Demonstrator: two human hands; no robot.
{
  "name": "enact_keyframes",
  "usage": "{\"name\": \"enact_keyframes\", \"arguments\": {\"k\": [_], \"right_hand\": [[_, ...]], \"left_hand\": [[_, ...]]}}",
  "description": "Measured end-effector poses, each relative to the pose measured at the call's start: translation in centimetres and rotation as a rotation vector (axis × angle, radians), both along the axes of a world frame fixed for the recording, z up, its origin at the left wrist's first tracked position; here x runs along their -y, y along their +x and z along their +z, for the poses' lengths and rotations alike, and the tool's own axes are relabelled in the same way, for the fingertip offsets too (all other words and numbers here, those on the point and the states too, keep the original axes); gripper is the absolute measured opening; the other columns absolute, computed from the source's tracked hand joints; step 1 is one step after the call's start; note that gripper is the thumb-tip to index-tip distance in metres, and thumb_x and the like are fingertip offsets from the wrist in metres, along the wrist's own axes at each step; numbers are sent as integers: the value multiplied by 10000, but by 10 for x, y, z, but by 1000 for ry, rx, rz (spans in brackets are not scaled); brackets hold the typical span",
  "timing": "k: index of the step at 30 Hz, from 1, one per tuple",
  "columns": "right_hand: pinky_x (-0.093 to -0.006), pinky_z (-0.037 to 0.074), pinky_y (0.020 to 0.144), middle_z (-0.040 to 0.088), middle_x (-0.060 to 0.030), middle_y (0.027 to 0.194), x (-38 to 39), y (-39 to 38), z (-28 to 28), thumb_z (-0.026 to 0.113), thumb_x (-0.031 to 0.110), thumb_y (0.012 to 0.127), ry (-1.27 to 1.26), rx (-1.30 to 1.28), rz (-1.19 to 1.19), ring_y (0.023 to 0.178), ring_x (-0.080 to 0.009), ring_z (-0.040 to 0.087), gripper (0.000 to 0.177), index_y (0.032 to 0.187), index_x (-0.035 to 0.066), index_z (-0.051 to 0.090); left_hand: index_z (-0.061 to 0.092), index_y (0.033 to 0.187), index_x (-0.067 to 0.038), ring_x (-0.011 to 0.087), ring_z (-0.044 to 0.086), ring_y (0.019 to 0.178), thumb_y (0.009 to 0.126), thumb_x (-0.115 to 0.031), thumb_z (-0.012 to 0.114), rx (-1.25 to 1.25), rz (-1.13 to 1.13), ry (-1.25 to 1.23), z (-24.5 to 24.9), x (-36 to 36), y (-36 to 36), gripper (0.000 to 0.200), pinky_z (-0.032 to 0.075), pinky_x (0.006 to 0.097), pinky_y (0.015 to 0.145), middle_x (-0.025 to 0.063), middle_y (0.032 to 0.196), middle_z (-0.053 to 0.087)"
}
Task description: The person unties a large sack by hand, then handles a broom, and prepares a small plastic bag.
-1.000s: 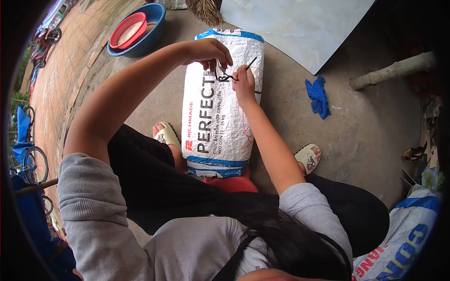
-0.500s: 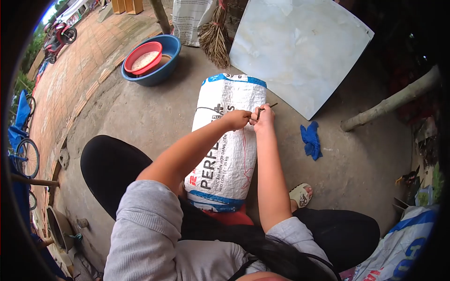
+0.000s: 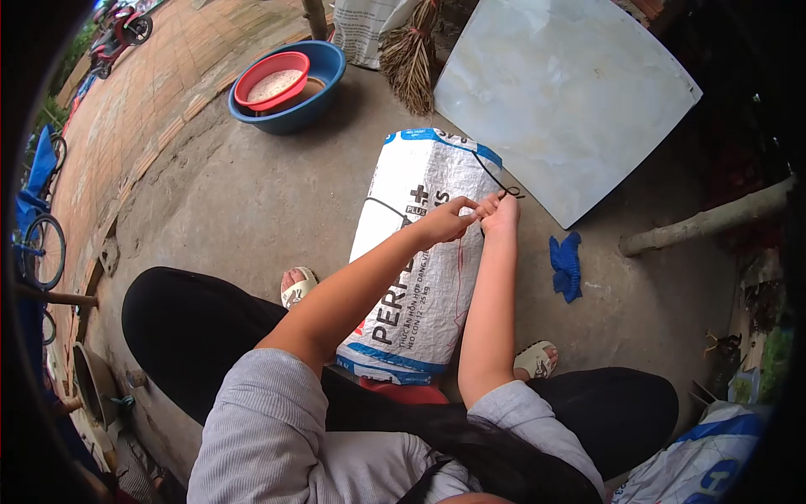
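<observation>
Head view: left hand [image 3: 445, 223] and right hand [image 3: 502, 215] pinch dark cord [image 3: 494, 178] atop sack [image 3: 416, 286], grips closed.

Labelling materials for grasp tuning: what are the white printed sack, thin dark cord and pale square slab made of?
White printed sack: woven plastic, likely polypropylene; fine weave sheen. Thin dark cord, pinched by left hand and right hand: twine or thread, fibre unclear. Pale square slab: glossy veined tile or stone.
</observation>
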State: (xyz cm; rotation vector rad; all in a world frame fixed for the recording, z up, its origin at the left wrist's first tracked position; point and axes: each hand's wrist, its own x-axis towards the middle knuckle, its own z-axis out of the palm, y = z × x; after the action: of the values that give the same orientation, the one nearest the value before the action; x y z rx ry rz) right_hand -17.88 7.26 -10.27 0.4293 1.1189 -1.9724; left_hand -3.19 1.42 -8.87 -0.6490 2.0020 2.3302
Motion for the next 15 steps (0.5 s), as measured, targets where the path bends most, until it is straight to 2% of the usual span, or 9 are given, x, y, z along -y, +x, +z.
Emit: {"name": "enact_keyframes", "arguments": {"k": [1,3,4,6,7,8,11,12,15], "right_hand": [[-282,130,390,352,-16,563,2,4,4,318,170,926,6,0,4,396,-106,170,177,770,126,389],[-269,141,370,525,-55,738,3,12,9,385,229,918,140,-92,-28,390,-91,199,150,812,131,424],[-252,179,362,591,-97,987,0,8,7,416,250,918,82,-117,40,390,-83,234,151,915,112,477],[-246,189,362,598,-102,1003,-3,2,7,412,274,931,76,-212,72,391,-76,244,191,978,108,495],[-240,200,362,606,-106,1019,-3,3,11,407,297,945,80,-310,108,391,-69,255,239,1041,105,512],[-231,207,357,606,-109,991,-3,5,14,372,337,978,77,-325,119,390,-53,252,313,1117,97,518],[-225,210,354,609,-118,972,-2,9,15,338,361,1000,94,-412,226,390,-47,245,355,1126,89,527],[-217,217,354,611,-122,959,-2,14,13,333,363,1003,113,-448,251,388,-44,250,362,1127,86,531],[-218,212,347,609,-123,937,-1,28,12,337,367,1001,96,-507,324,383,-40,253,368,1129,89,542]], "left_hand": [[479,1245,-84,51,368,504,952,-231,525,33,24,-57,6,0,0,331,274,231,461,-53,578,410],[582,1121,-82,54,351,505,949,-196,507,-12,9,-408,-5,10,-4,220,275,245,465,-60,574,397],[589,1118,-84,53,351,503,949,-198,505,-16,-26,-379,9,17,-3,220,282,243,466,-60,575,398],[571,1154,-78,54,362,490,959,-208,493,-65,-50,-215,35,36,0,246,315,239,470,-58,571,393],[476,1275,-82,66,390,477,972,-196,465,-80,-17,-168,49,44,4,324,350,237,475,-32,583,474],[407,1326,-71,75,406,478,981,-197,445,-117,49,-189,61,48,6,369,362,232,488,-9,605,520],[253,1417,-29,97,448,502,996,-191,392,-241,313,-222,78,64,4,471,392,217,540,56,685,624],[308,1368,-4,97,444,516,999,-198,383,-286,383,-194,78,72,2,423,382,215,549,43,654,590],[455,1083,-85,77,404,503,1010,-246,374,-351,393,-23,70,71,-3,194,335,220,495,9,583,486]]}}
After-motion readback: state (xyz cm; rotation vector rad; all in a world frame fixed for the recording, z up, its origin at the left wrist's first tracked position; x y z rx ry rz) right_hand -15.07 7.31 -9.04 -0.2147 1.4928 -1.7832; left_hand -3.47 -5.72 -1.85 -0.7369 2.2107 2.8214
